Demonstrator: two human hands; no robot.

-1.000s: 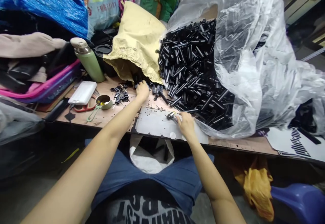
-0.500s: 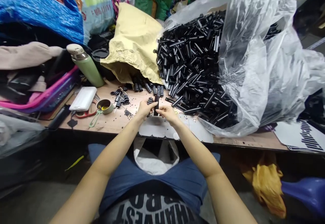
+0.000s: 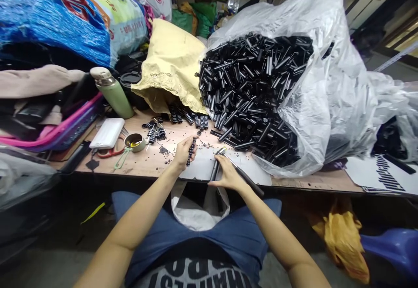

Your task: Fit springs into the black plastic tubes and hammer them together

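where clutter crowds it, bench: worn brown wooden tabletop (image 3: pixel 146 159), clear plastic bag of black tubes (image 3: pixel 326 96) behind
left hand (image 3: pixel 183 150): closed round ridged black spring piece (image 3: pixel 191 148)
right hand (image 3: pixel 227 174): gripping slim black tube (image 3: pixel 214 170)

Black tubes (image 3: pixel 248 92), green flask (image 3: pixel 112 93)

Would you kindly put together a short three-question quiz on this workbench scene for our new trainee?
1. True or false: the left hand holds a ribbed black part.
2. What does the right hand grip? A) scissors B) a black tube C) the green flask
3. Fill in: the heap of black tubes lies in a clear ____ bag.

Key: 1 true; 2 B; 3 plastic.
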